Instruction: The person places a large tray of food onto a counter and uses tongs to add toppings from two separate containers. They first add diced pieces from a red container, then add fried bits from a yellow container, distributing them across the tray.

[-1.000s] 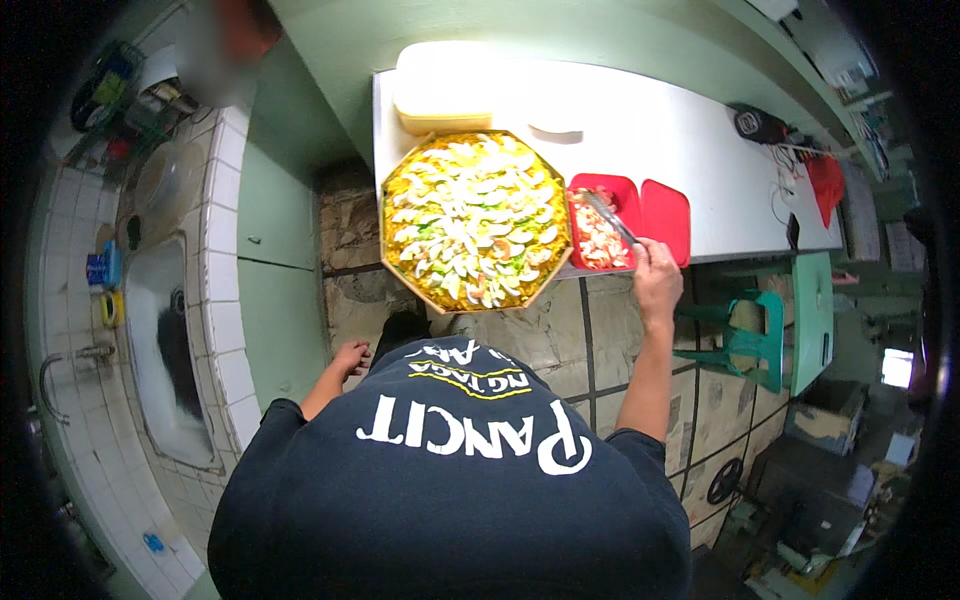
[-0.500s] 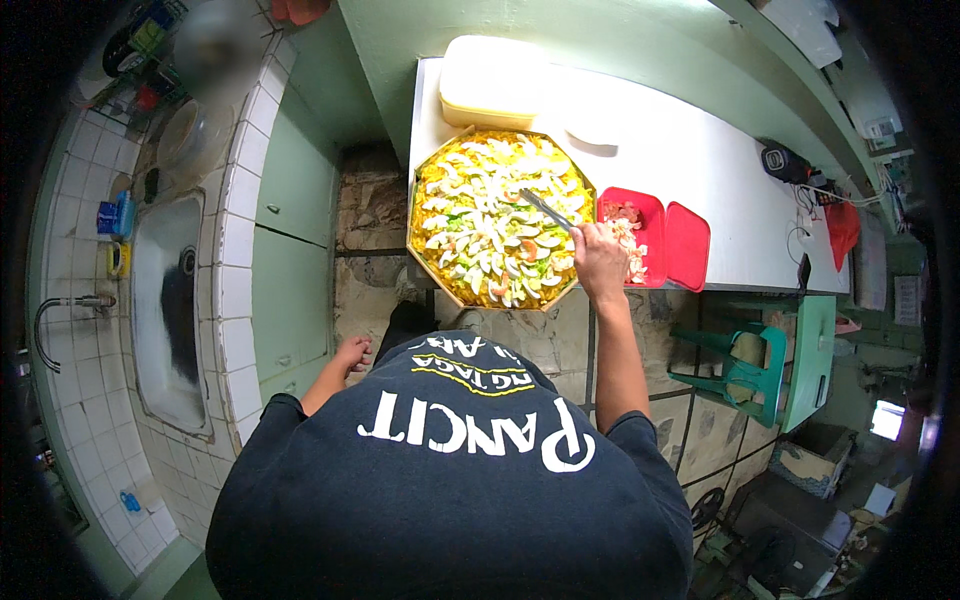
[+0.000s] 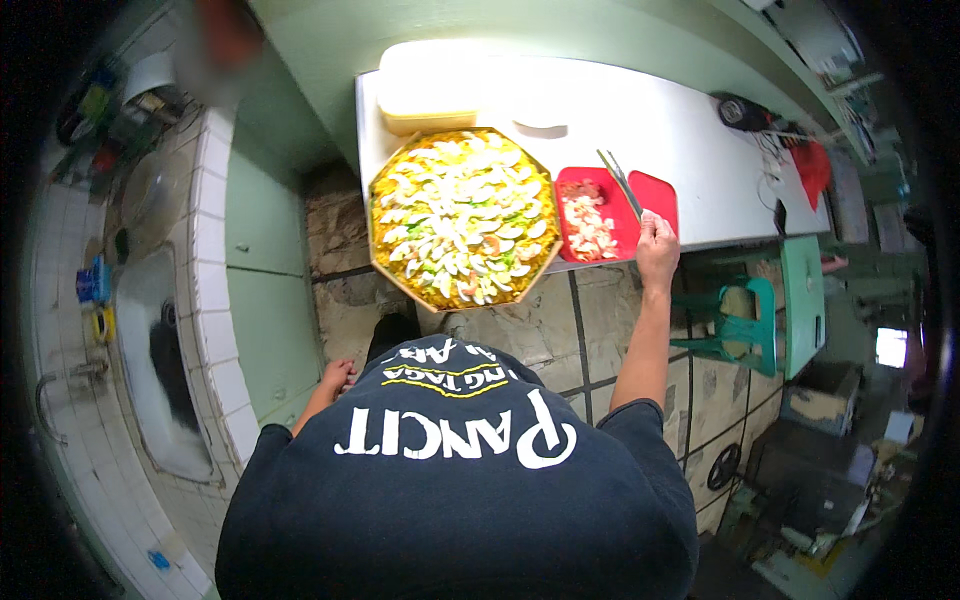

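As the right hand [image 3: 657, 240], clamped on tongs [image 3: 622, 184], returns from egg-topped noodles [image 3: 463, 220] to the red tub [image 3: 626, 232], topping seems unfinished, the left hand's [image 3: 340, 375] grip unclear.

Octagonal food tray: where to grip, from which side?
Probably two-handed from the near side, under the slanted near-left and near-right walls of the octagonal food tray: its near part appears to overhang the white table, leaving room for fingers beneath. The yellow tub crowds the back and the red container the right. The right hand holds tongs, so free it first.
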Demonstrator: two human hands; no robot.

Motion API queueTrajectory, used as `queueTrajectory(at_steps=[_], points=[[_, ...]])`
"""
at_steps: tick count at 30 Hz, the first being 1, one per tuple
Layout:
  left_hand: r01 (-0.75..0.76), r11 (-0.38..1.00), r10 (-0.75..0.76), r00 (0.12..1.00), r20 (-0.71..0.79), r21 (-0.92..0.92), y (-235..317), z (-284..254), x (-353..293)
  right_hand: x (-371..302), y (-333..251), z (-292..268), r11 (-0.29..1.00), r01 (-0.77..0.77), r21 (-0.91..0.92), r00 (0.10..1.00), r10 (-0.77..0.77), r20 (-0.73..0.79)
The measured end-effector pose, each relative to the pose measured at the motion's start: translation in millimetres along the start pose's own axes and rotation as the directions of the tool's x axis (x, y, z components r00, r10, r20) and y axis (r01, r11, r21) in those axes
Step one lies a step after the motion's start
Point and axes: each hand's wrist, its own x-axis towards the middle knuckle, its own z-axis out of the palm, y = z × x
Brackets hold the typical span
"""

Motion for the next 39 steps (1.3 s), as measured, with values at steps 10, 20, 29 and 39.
queueTrajectory(at_steps=[10,20,29,39], points=[[-0.020,1.000,0.020,0.999,0.026,-0.011,-3,-5,28,-29,40,-1,0.886,-0.043,-0.462,0.938,0.196,0.287],[-0.022,1.000,0.022,0.999,0.035,-0.003,69,-3,-11,-3,60,13,0.910,-0.054,-0.412,0.909,0.215,0.356],[0.031,1.000,-0.031,0.999,0.023,-0.006,33,-4,-2,-11,41,-31,0.942,-0.127,-0.312,0.952,0.204,0.228],[0.012,1.000,-0.010,0.998,0.058,-0.026,48,-1,0,-29,33,-29,0.847,-0.027,-0.530,0.942,0.199,0.270]])
